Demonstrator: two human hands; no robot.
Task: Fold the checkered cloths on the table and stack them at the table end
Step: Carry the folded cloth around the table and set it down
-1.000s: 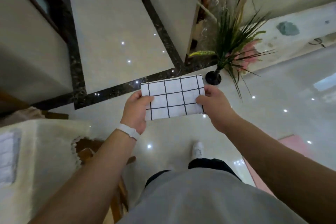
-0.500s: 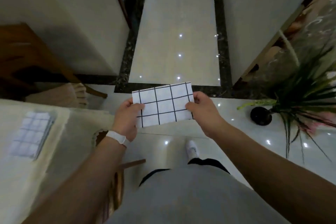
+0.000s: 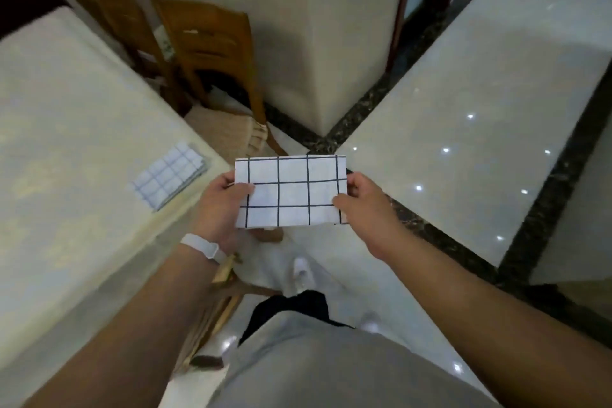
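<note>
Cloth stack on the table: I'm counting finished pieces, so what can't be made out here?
Head view only.
Folded stack: motion blur hides its layer count.
Held cloth: its underside faces away; layers unseen.
Table: cut by the left edge; the rest unseen.

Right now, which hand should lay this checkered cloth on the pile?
Probably the left hand: the pile of folded checkered cloths on the cream table lies nearer it than the right hand.
</note>
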